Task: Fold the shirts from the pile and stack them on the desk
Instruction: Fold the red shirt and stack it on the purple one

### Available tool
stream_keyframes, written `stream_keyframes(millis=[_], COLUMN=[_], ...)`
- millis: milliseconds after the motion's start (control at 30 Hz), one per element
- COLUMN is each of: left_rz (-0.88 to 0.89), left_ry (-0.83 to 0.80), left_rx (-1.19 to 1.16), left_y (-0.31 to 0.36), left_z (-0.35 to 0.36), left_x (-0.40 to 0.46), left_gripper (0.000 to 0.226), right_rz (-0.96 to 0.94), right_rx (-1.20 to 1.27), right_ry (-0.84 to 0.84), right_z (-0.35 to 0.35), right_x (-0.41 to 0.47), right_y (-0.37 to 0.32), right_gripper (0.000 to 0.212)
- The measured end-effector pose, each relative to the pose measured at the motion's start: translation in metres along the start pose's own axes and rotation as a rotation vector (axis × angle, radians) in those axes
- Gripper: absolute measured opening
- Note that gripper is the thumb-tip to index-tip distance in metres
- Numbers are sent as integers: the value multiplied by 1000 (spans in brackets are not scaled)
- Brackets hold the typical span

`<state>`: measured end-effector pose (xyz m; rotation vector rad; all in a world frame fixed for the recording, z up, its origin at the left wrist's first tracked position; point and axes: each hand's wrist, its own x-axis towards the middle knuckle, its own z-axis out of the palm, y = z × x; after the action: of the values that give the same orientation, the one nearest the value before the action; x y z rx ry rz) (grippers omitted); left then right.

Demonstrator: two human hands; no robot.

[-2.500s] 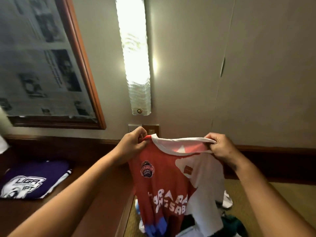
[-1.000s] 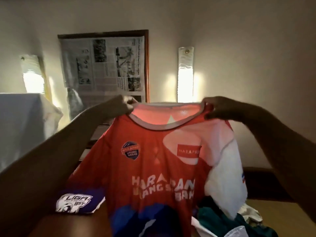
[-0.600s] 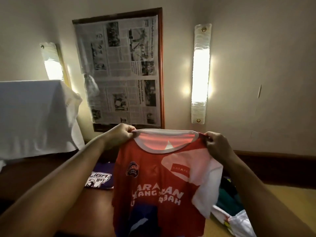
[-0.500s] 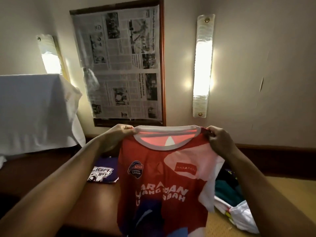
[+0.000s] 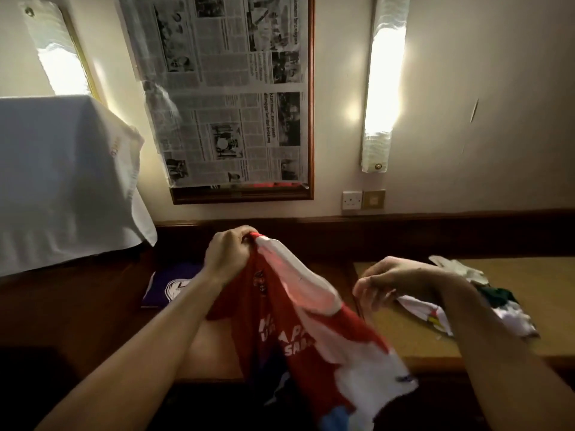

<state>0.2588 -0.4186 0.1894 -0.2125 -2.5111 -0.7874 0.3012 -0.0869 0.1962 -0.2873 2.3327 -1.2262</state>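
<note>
The red and white shirt hangs bunched from the left hand, whose curled fingers pinch one shoulder at the collar, probably to keep the top edge high while the rest swings down toward the person. The right hand, just beside the cloth, shows loosely curled fingers that grip nothing I can make out, likely about to retake the free shoulder. Beyond its fingers lies the pile on the lighter desk, and past the left fingers a folded purple shirt starts the stack.
</note>
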Motion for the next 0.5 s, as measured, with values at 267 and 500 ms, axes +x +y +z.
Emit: stream_keyframes(millis=[267, 500], left_rz=[-213, -158], left_ry=[-497, -249], left_rx=[-967, -845], left_y=[17, 11], left_z=[-22, -50], left_x=[-35, -42], left_gripper=[35, 38], right_rz=[-164, -253], right_rx=[110, 333], right_ry=[202, 105], right_z=[99, 128], right_x=[57, 71], right_y=[-48, -84], right_gripper=[47, 14])
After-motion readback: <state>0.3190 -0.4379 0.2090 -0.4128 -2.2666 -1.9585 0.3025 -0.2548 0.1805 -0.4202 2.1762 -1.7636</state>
